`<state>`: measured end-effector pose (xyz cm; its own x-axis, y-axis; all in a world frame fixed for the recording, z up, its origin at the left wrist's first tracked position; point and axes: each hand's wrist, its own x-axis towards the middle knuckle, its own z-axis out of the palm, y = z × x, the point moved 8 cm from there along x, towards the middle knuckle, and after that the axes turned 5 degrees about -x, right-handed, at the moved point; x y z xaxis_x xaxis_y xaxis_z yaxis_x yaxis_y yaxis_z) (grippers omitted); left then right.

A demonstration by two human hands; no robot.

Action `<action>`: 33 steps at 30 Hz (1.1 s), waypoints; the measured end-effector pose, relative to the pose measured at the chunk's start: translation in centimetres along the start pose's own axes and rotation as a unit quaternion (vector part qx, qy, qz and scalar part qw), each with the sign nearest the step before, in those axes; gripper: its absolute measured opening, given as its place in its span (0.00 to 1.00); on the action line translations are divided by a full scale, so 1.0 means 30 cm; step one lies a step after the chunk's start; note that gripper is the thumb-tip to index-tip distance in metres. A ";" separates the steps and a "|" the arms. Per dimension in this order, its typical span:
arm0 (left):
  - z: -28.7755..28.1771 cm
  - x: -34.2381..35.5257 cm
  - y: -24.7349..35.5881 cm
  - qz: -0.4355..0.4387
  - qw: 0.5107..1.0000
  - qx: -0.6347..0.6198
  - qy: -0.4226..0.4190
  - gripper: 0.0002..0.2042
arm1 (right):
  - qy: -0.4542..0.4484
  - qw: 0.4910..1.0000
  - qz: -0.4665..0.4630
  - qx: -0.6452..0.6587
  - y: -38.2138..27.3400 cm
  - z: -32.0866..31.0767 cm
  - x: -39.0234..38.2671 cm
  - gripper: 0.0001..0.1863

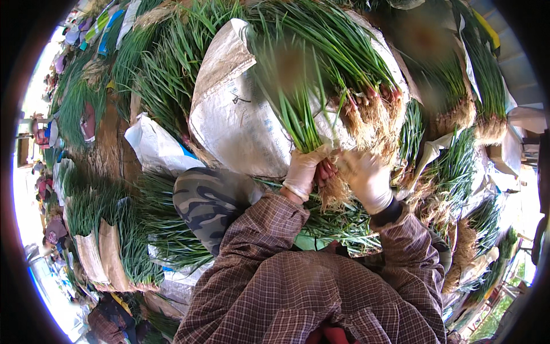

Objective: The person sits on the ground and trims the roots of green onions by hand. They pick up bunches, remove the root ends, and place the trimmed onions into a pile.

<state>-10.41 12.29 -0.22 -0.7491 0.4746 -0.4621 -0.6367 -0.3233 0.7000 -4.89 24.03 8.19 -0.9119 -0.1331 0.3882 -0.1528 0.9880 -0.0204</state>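
Note:
My left hand (306, 172), in a pale thin glove, is closed round a bunch of spring onions (302, 129). Their green leaves point away from me, while the reddish bulbs and tan roots (335, 192) hang out below the fist. Just right of those roots is my right hand (366, 179), gloved too; its fingers are blurred, and whether they pinch anything does not show. Beyond both hands, a larger pile of spring onions (344, 63) lies on a stuffed white woven sack (240, 123), its roots turned toward my right hand.
More spring onions (166, 74) lie in heaps all around. A folded white sheet (157, 143) is at the left, beside my knee in camouflage cloth (209, 198). Bundles wrapped in sacking (106, 252) stand at the lower left. Other people sit at the far left edge.

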 end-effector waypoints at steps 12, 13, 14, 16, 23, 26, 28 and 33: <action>0.001 -0.016 -0.018 0.105 0.993 -0.012 0.048 0.09 | -0.030 0.918 0.239 0.315 0.070 0.207 0.084 0.14; 0.008 -0.035 -0.014 0.036 0.996 0.038 0.070 0.08 | 0.008 0.914 0.270 0.302 0.097 0.224 0.040 0.14; 0.020 -0.038 0.000 0.033 0.997 0.028 0.062 0.08 | 0.046 0.909 0.300 0.286 0.131 0.242 -0.012 0.14; 0.018 -0.040 0.014 0.030 0.998 0.007 0.057 0.08 | -0.179 0.903 0.352 0.173 0.236 0.351 -0.138 0.11; 0.003 -0.018 -0.015 0.035 0.998 -0.043 0.017 0.10 | -0.459 0.878 0.124 0.051 0.239 0.356 -0.155 0.16; -0.009 -0.034 -0.023 -0.031 0.999 0.011 0.005 0.11 | -0.109 0.937 0.286 0.166 0.323 0.182 0.157 0.21; 0.031 -0.016 -0.023 -0.044 0.999 -0.019 -0.019 0.12 | -0.061 0.974 0.208 -0.066 0.385 0.271 0.204 0.19; 0.024 -0.004 -0.008 -0.045 0.978 -0.183 -0.094 0.20 | 0.088 0.983 0.160 -0.008 0.353 0.171 0.153 0.10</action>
<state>-10.03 12.89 0.05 -0.6619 0.6452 -0.3816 -0.7474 -0.5284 0.4028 -12.66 33.48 5.04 -0.8324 0.1996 0.5170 0.1389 0.9783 -0.1539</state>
